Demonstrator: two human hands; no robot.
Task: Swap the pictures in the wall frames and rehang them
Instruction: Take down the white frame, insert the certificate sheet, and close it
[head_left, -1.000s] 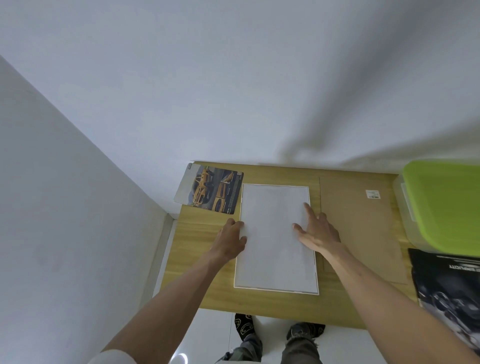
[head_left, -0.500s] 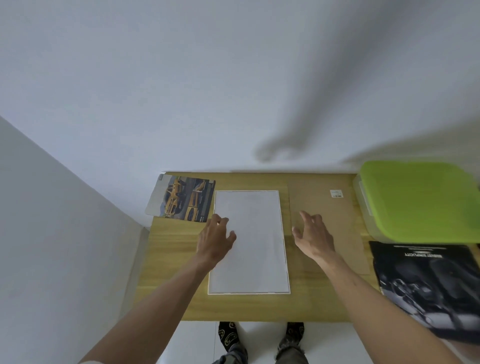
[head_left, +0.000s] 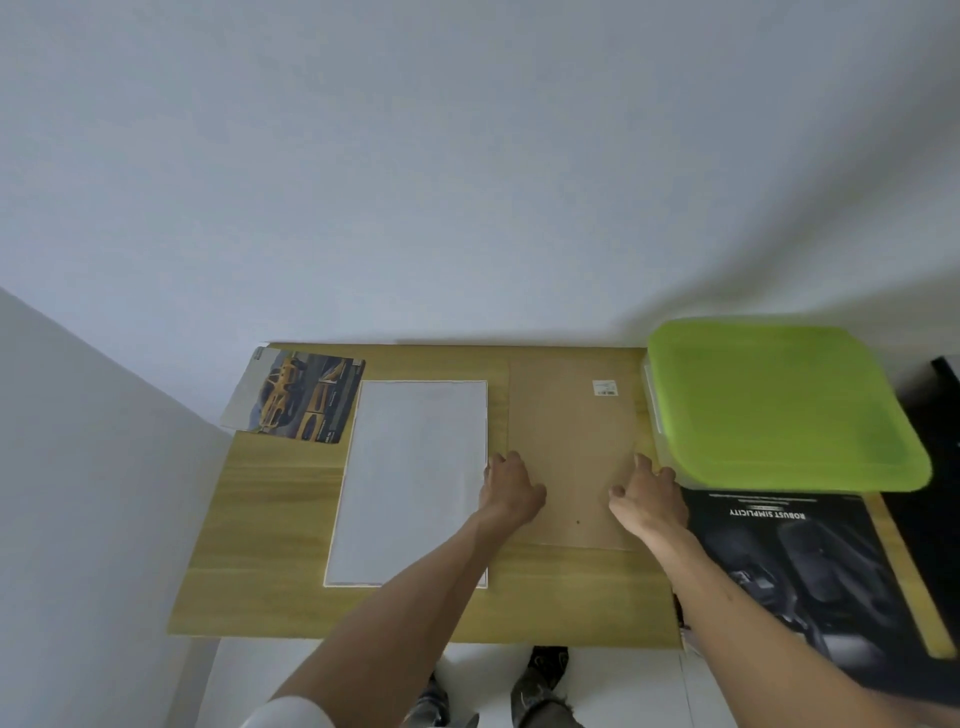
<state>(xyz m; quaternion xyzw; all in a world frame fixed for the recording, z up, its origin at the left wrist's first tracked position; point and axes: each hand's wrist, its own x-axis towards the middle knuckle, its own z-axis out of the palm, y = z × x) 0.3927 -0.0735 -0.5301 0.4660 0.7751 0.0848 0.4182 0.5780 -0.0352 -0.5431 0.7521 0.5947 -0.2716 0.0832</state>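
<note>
Both my hands are down on the brown backing board (head_left: 571, 447) that lies flat on the wooden surface (head_left: 270, 519). My left hand (head_left: 511, 488) rests at the board's left edge, fingers curled down over it, right beside the white frame. My right hand (head_left: 649, 496) sits at the board's right edge, fingers bent and spread, knuckles up. I cannot tell whether either hand has actually gripped the edge or is only pressing on it; nothing is lifted.

The board has a small white label (head_left: 604, 387) near its far right corner and stretches away from me between my two hands, toward the wall (head_left: 467, 182).

Just left of my left hand lies the white frame (head_left: 410, 483), flat, its long side running away from me and its near end crossed by my left forearm. Beyond the frame's far left corner lies the picture of yellow cars (head_left: 301, 395), tilted, with one corner over the surface's edge.

To the right of my right hand lies the dark picture (head_left: 810, 577), with its white lettering upside down to me. Its far edge lies close under a clear bin with a green lid (head_left: 779, 405), which stands just beside the board's right side.
</note>
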